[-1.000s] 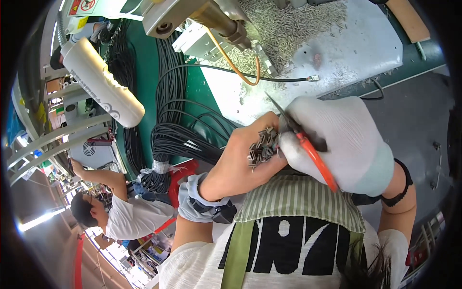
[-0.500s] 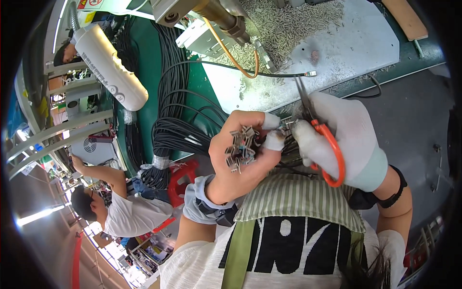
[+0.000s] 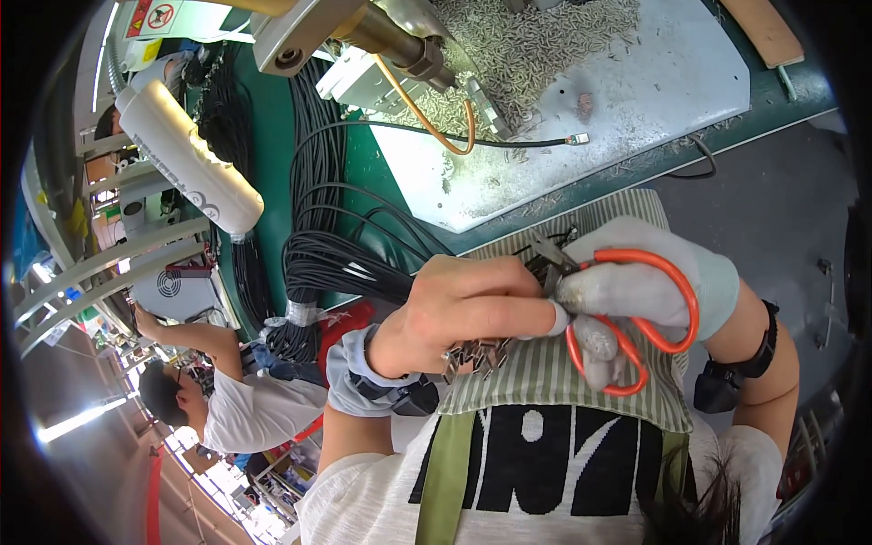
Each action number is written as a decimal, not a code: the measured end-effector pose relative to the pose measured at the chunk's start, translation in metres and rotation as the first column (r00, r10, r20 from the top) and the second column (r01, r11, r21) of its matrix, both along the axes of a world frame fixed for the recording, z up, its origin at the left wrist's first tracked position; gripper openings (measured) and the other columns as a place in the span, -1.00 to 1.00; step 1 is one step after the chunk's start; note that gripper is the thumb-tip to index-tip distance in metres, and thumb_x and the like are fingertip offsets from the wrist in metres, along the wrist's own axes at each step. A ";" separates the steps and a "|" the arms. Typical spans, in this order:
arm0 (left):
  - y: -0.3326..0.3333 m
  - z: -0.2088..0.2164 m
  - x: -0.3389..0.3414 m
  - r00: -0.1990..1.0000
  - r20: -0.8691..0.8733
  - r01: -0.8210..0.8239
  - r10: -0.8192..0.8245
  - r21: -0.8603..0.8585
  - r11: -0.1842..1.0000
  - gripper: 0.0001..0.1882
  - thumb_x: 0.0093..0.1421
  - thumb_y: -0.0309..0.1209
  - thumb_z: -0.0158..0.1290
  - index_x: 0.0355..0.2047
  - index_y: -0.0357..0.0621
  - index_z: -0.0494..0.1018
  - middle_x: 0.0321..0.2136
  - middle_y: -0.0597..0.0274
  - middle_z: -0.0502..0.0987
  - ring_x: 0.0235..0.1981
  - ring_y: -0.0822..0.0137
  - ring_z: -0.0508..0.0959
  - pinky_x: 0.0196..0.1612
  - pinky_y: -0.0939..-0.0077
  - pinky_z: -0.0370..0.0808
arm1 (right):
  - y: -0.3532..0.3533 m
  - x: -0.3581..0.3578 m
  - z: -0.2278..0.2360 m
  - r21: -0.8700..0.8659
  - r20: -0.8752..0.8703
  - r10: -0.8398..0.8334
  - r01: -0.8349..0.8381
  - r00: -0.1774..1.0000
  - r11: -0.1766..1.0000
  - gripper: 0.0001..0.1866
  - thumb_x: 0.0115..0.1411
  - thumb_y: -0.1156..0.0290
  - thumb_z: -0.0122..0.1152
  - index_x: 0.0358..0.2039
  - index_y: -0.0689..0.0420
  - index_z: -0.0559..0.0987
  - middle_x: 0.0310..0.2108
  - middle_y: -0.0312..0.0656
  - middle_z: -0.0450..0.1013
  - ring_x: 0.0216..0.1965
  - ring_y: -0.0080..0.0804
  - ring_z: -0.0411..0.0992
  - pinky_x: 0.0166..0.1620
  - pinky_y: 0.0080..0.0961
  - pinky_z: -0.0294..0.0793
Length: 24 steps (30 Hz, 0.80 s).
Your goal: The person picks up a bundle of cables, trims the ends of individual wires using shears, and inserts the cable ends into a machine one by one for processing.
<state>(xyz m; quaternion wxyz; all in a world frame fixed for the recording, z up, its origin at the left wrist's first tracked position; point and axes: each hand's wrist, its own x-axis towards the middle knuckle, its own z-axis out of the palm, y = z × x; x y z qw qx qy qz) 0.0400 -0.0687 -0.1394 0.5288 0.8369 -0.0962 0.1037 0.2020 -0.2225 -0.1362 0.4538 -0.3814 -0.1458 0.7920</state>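
My left hand [image 3: 486,304], with white covers on its fingertips, is curled over several small bent metal clips [image 3: 474,357] that show below its fingers. My right hand [image 3: 658,282], in a white glove, grips a pair of scissors [image 3: 672,341] with orange loop handles. The scissors' short dark blades point up and to the left, just beyond the left fingertips. Both hands meet over the striped green apron [image 3: 554,381] on my lap. Dark cable ends show around the blades; what the fingertips pinch between them is hidden.
Ahead stands a press machine [image 3: 409,50] over a white plate [image 3: 627,136] strewn with small metal scraps. One black cable [image 3: 436,134] with a connector crosses the plate. Bundles of black cables [image 3: 318,245] hang at left beside a white lamp [image 3: 191,159]. A seated co-worker [image 3: 245,391] is at left.
My left hand has turned over from palm up to knuckles up. My right hand has moved down and right, and the scissors' handles have swung apart. The apron's far end now shows.
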 end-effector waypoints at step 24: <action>-0.028 0.003 0.008 0.697 -0.446 -0.699 0.561 -0.251 0.670 -0.80 -0.01 -0.61 0.16 -0.37 -0.26 0.40 -0.55 0.46 0.40 -0.55 0.74 0.29 -0.47 0.85 0.24 | -0.011 -0.038 -0.008 0.429 0.889 -0.444 -0.136 -0.113 0.893 -0.82 -0.06 0.42 0.27 -0.44 0.15 0.49 -0.71 -0.26 0.31 -0.72 -0.26 0.33 -0.62 -0.44 0.31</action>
